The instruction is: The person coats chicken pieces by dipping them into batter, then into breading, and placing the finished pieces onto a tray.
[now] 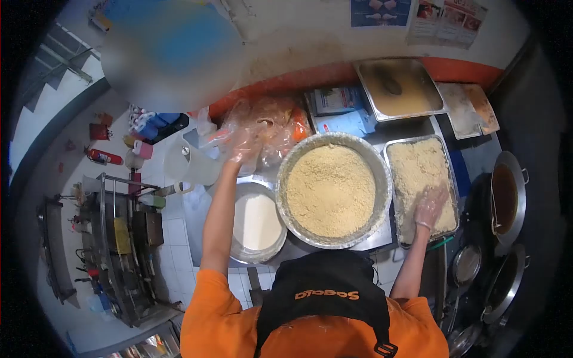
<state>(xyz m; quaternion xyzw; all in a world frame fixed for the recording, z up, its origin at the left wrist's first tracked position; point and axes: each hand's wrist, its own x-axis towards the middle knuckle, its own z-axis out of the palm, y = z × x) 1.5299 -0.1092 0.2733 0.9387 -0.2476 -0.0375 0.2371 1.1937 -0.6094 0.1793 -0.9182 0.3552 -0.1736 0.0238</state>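
Note:
My left hand (pixel 243 148), in a thin clear glove, reaches to a clear plastic bag (pixel 271 122) with pinkish and orange contents. Its fingers blend into the plastic, so I cannot tell whether they grip it. My right hand (pixel 431 206), gloved too, lies flat with fingers stretched on the crumbly pale flour (pixel 418 161) filling a rectangular metal tray (pixel 389 179). Between my arms stands a large round metal basin (pixel 282 206) heaped with yellowish flour (pixel 331 191). Left of it, below my left hand, is a bowl (pixel 237 249) of white powder (pixel 256 221).
A clear jug (pixel 190 164) stands at the table's left. Behind are blue packets (pixel 346 122) and a steel pan (pixel 412 89) of brownish liquid. Woks (pixel 506 200) of dark liquid sit at the right. A metal rack (pixel 116 238) is far left, and a blurred person (pixel 173 53) stands opposite.

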